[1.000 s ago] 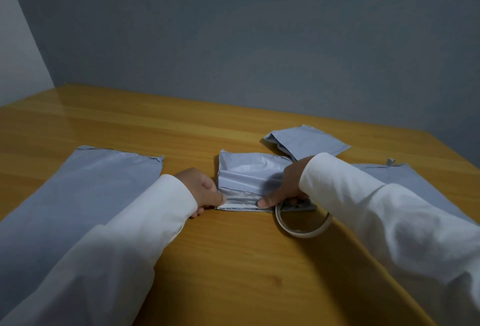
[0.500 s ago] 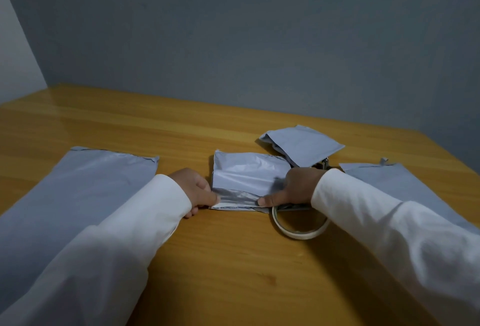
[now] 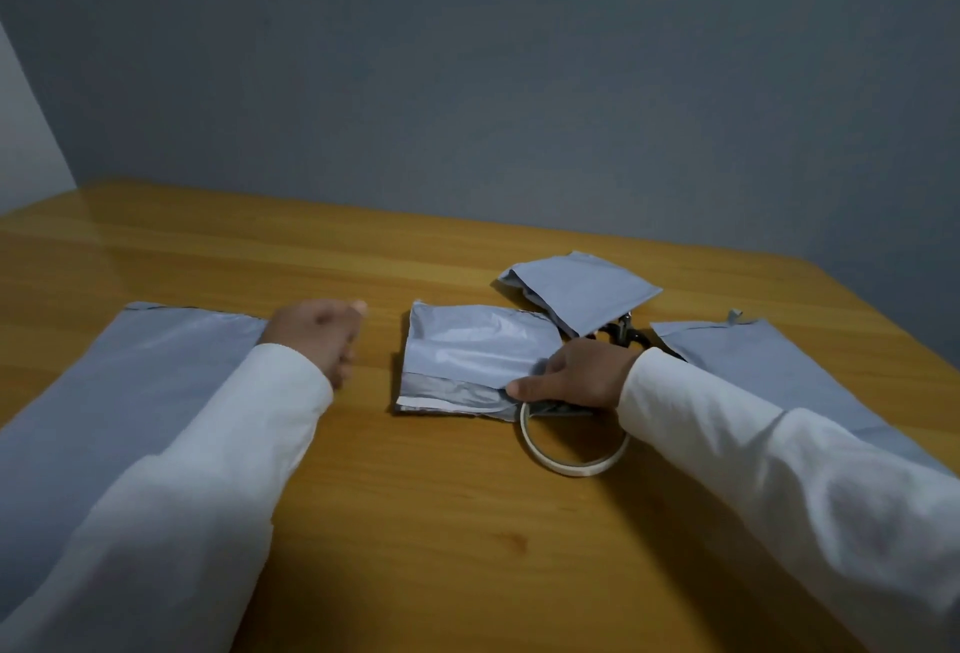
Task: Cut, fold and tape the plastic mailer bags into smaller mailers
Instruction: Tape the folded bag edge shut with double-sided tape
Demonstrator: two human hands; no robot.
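Observation:
A small folded grey mailer lies at the table's middle, its near edge turned up in a shiny strip. My right hand holds its right end, thumb on the strip and fingers curled over the edge. My left hand hovers to the left of the mailer, apart from it, fingers loosely curled and holding nothing. A white tape roll lies flat just in front of my right hand.
A large grey mailer bag lies flat under my left sleeve. Another large bag lies under my right arm. A second small folded mailer sits behind, with dark scissor handles poking out beneath it. The wooden table meets a grey wall.
My left hand has let go of the folded mailer's left corner and moved away to the left. My right hand stays on the right end.

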